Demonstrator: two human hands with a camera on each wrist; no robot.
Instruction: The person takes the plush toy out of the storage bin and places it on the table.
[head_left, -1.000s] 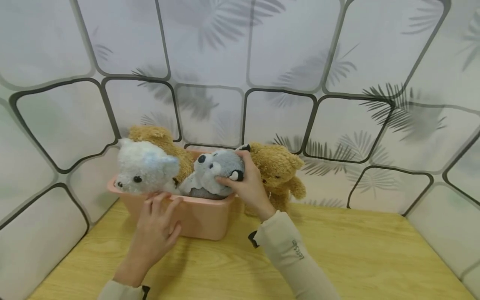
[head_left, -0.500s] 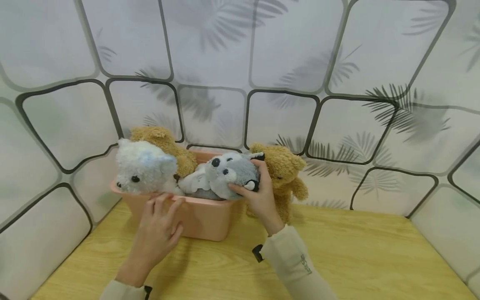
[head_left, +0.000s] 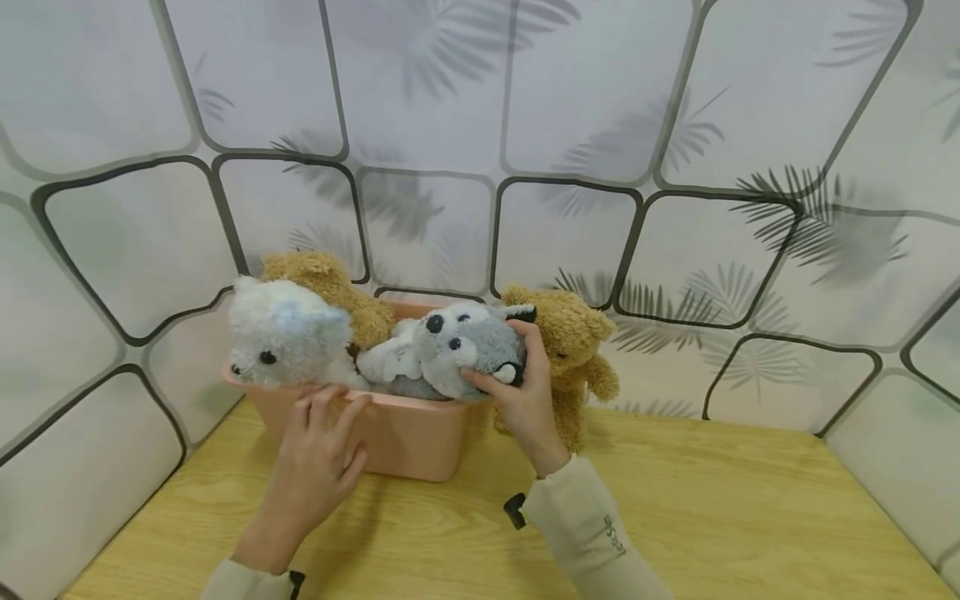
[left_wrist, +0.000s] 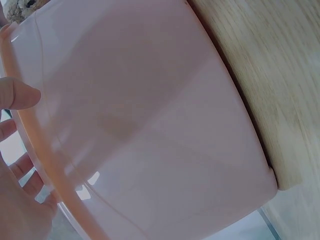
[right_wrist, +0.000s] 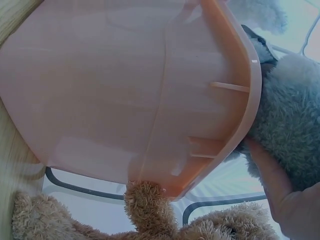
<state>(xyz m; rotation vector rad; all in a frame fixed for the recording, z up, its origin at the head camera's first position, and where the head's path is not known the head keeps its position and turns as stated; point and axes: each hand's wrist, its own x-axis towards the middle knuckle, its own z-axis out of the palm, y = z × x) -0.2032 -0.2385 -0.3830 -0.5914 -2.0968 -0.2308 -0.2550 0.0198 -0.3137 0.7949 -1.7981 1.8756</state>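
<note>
A pink plastic bin (head_left: 390, 442) holds several plush toys. My right hand (head_left: 517, 392) grips a grey-and-white plush husky (head_left: 450, 342) by its head, thumb towards the near side. The husky lies on its back with its head over the bin's right end; its lower body is hidden inside. At the bin's front rim is my left hand (head_left: 315, 467), its fingers bent over the edge beside a white plush animal (head_left: 288, 333). In the left wrist view the thumb (left_wrist: 22, 95) shows on the outer side of the rim.
A tan teddy bear (head_left: 330, 292) leans in the back of the bin. Another tan teddy bear (head_left: 570, 342) stands on the wooden table (head_left: 712, 500), just right of the bin and behind my right hand. Patterned walls (head_left: 562, 100) close in the back and sides.
My right hand has moved right with the husky, bringing its head out past the bin's right end; most of this happened in the first half second. My left hand stays at the rim.
</note>
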